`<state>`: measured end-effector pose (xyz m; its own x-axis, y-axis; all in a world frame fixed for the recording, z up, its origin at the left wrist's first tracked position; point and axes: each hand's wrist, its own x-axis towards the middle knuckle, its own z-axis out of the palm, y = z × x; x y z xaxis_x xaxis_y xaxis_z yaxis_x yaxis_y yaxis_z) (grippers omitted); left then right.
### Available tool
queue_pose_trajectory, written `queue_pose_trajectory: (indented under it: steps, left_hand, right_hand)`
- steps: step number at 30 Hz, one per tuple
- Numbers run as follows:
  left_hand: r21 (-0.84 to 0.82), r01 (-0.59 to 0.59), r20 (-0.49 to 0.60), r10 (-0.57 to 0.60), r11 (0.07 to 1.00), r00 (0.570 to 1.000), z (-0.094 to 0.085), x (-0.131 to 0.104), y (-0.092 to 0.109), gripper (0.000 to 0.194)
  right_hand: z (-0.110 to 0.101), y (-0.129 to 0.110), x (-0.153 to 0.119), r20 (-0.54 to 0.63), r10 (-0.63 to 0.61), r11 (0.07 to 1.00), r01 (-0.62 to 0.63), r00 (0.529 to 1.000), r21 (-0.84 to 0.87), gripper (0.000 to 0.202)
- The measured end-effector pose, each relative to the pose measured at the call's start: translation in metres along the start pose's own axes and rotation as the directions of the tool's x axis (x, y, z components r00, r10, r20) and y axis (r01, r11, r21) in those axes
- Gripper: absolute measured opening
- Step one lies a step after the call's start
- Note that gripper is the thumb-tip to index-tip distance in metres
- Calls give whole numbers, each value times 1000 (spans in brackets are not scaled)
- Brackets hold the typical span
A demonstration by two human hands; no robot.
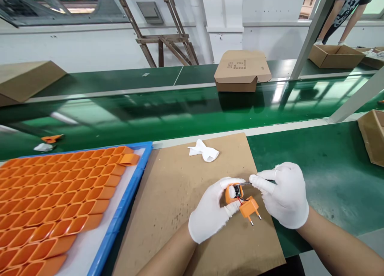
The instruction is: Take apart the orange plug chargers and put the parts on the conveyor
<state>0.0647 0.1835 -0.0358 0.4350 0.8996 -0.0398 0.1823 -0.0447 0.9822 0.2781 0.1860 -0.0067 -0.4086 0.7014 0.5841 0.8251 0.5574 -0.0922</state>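
Left fingers clamp the orange housing just inside the right edge of the cardboard; to its right, right fingers pinch a thin dark rod, long axis pointing left at the housing

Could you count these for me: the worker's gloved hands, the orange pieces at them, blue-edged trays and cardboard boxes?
Gloved hands: 2 (left hand, right hand)
Orange pieces at the hands: 2 (open shell, plug piece)
Blue-edged tray: 1
Cardboard boxes: 5, some cut off by the picture's edge
Total: 10
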Motion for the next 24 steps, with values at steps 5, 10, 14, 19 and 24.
queue_pose_trajectory:
  steps: [5,10,14,19,24]
  left_hand:
    - [10,-15,0,15,1000,1000,1,0,1,36]
    - [9,-34,25,34,999,999,1,0,-1,31]
    - [-15,-32,26,33,999,999,0,-1,-2,31]
    - [-23,-39,36,40,999,999,1,-1,-2,35]
    - [12,-61,43,60,998,997,1,-1,-3,31]
  right_hand:
    - [2,-3,0,11,6,1000,-6,1000,13,38]
    - [2,-6,2,8,-29,999,29,1000,31,26]
    - [0,-6,2,-13,-38,998,38,999,41,31]
    - [0,-2,1,-24,-16,1000,17,1000,13,30]
    - [3,-6,1,-53,-18,999,21,998,44,28]
